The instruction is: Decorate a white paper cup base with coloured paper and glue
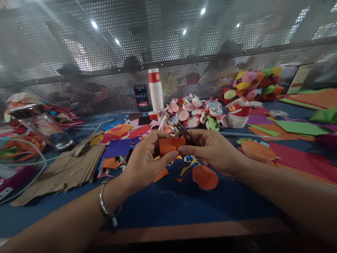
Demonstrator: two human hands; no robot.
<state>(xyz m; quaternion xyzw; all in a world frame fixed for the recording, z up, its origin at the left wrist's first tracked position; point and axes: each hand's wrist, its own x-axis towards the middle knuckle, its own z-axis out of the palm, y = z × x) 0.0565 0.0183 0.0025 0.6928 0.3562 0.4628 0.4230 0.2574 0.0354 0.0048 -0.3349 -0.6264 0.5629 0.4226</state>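
Observation:
Above the blue table (184, 211) my left hand (147, 158) pinches a small orange piece of paper (171, 145), with its fingers behind and the thumb along the lower edge. My right hand (218, 149) is closed around what look like dark scissors (187, 133), whose blades point up and to the left. Its thumb also touches the right end of the paper. Most of the scissors' handles are hidden by the fingers. Just below the hands lies a rounded orange paper cutout (205, 177), beside yellow and orange scraps (161, 174).
Behind the hands is a pile of round white lids and small cups (193, 114), with a tall cup stack (156, 91). Flattened brown paper (68, 168) and a clear container (52, 131) lie left. Coloured sheets (302, 127) spread right. A perforated metal screen (168, 42) stands behind.

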